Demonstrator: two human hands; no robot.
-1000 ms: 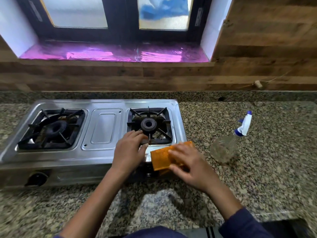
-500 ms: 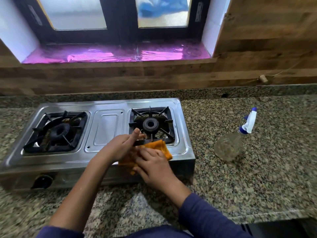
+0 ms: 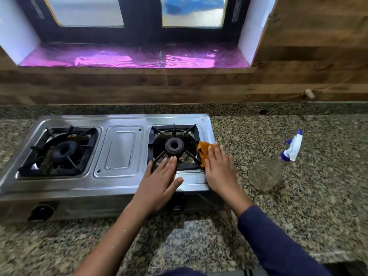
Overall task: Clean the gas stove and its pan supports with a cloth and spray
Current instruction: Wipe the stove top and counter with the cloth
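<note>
Two-burner steel gas stove [image 3: 119,182] on granite counter [image 3: 298,196], directly under both hands. L hand [image 3: 159,183] open, palm down, fingers spread flat; fingertips rest on front bar of the R pan support [image 3: 175,134], heel of hand on the steel top nr front edge. R burner [image 3: 174,145] just beyond L fingertips. R hand [image 3: 219,170] just right of L hand, also flat w/ fingers extended, pressing orange cloth [image 3: 204,151] onto stove's R edge; cloth bunched under and ahead of the fingers, touching R side of the pan support. Not gripped in a fist, more pinned by the palm and fingers. R sleeve [image 3: 278,246] dark blue; L forearm bare. Spray bottle [image 3: 272,168] lying on its side on counter, well right of R hand, clear body w/ white-blue trigger head pointing away, untouched. L pan support [image 3: 59,152] and burner far left of L hand, nothing on them. Control knob [image 3: 41,213] on stove front, left of and below L wrist.
</note>
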